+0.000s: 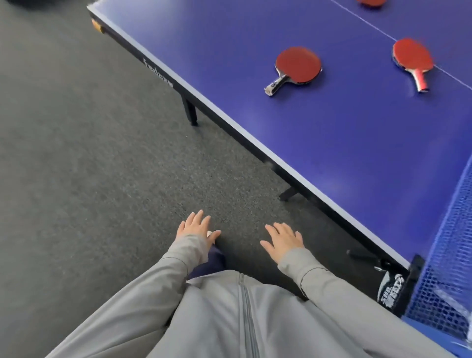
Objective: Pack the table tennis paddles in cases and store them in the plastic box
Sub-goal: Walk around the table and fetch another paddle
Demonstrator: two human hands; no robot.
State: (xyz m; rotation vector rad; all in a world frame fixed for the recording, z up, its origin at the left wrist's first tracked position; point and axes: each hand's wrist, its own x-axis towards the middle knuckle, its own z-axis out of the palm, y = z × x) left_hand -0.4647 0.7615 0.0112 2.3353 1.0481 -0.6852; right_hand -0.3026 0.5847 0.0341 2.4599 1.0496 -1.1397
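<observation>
- The dark grey carpeted floor [76, 153] fills the left of the room, and both of the person's hands hang over it.
- The blue table tennis worktop [357, 140], edged in white, runs slantwise across the right side on black legs.
- The person's light grey zipped jacket [229, 319] fills the bottom of the view, its sleeves reaching to the wrists.
- A blue mesh net [447, 255] stands at the far right, held by a black net clamp with white print [393, 288] on the worktop's edge.
- A red-faced paddle with a dark handle [297, 65] lies flat on the worktop, handle towards the near edge, well apart from both hands and nearer the right one.
- A red-faced paddle with a reddish handle [412, 57] lies flat across the thin white line [370, 24], farther still from the hands.
- A third red paddle [371, 2] is cut off by the top edge.
- The right grip [283, 241], a bare hand, has its fingers spread apart and holds nothing, beside the worktop and below it in the view.
- The left grip [198, 230] is likewise spread and empty, the farther of the two from the paddles.
</observation>
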